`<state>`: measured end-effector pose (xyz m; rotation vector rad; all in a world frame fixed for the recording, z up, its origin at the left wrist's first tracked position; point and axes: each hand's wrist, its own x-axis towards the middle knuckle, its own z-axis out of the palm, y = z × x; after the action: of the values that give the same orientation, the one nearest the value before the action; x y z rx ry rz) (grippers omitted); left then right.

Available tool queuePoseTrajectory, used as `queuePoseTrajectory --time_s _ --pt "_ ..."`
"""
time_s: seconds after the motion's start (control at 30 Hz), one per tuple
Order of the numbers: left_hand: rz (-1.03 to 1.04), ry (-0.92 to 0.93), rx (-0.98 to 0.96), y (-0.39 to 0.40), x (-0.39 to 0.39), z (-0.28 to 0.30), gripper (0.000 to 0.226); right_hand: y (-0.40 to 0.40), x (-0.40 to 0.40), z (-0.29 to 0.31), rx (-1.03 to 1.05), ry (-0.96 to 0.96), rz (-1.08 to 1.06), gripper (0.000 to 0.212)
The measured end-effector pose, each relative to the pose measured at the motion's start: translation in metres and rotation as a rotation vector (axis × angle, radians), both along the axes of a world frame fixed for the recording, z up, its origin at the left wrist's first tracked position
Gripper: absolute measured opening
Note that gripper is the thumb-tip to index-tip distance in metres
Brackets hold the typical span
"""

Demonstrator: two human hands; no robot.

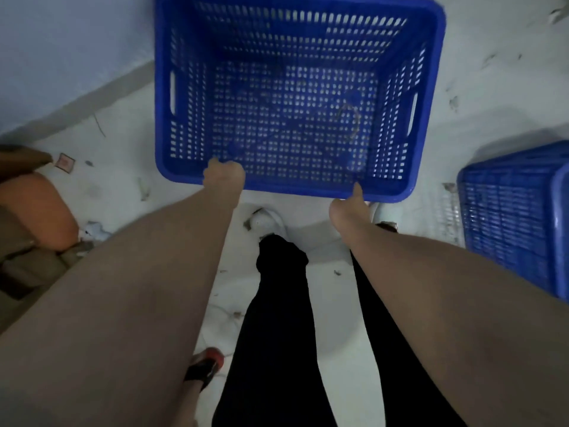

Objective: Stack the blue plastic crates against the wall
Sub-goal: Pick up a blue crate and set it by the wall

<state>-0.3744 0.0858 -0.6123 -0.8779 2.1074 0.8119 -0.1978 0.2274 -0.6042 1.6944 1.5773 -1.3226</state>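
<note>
2nd crate (517,217) right of 1st (295,186), prob.

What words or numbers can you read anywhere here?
None can be read.
The crate held by the left hand and right hand shows no text.
The second crate shows none either.
The small square tile on the floor has a blurred, unreadable mark.

The light is looking dim and a bit blue all over. The white floor (308,349) is showing soft grey shadows, and one is lying along the wall (61,57). Everything is looking a little fuzzy, with no sharp edges. The big blue crate (295,186) is bending at its sides, because the wide camera is stretching things near the edges. Nothing is shining or glaring.
</note>
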Motion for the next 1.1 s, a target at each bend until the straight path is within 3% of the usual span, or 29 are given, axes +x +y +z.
queuePoseTrajectory --time_s 0.03,0.1,0.2,0.27,0.33,0.47,0.6,0.87,1.1 --pt "-0.116 -0.016 -0.043 0.0 -0.002 -0.012 0.047 0.001 -0.001 -0.012 -0.004 -0.012 0.005 0.067" --pt "-0.26 -0.077 -0.062 0.005 -0.003 -0.03 0.051 0.007 -0.006 -0.033 -0.008 -0.043 0.025 0.06" --pt "-0.485 -0.245 -0.078 0.013 0.003 -0.047 0.044 0.018 -0.015 -0.055 -0.031 -0.123 0.023 0.049" --pt "-0.784 -0.388 -0.109 0.012 0.005 -0.054 0.035 0.023 -0.02 -0.063 -0.017 -0.177 0.038 0.042" --pt "-1.078 -0.412 -0.12 0.007 0.007 -0.058 0.032 0.028 -0.024 -0.066 0.005 -0.196 0.068 0.032" --pt "-1.558 -0.326 -0.116 0.003 -0.005 -0.055 0.068 0.044 -0.038 -0.067 0.023 -0.198 0.109 0.039" --pt "-1.623 -0.311 -0.13 0.018 -0.022 -0.056 0.077 0.075 -0.062 -0.063 0.084 -0.134 0.147 0.047" --pt "-1.74 0.057 -0.184 0.061 -0.03 -0.066 0.067 0.168 -0.123 -0.059 0.259 0.056 0.218 0.049" --pt "-1.741 0.028 -0.228 0.07 -0.034 -0.072 0.052 0.176 -0.119 -0.062 0.233 0.08 0.179 0.051"
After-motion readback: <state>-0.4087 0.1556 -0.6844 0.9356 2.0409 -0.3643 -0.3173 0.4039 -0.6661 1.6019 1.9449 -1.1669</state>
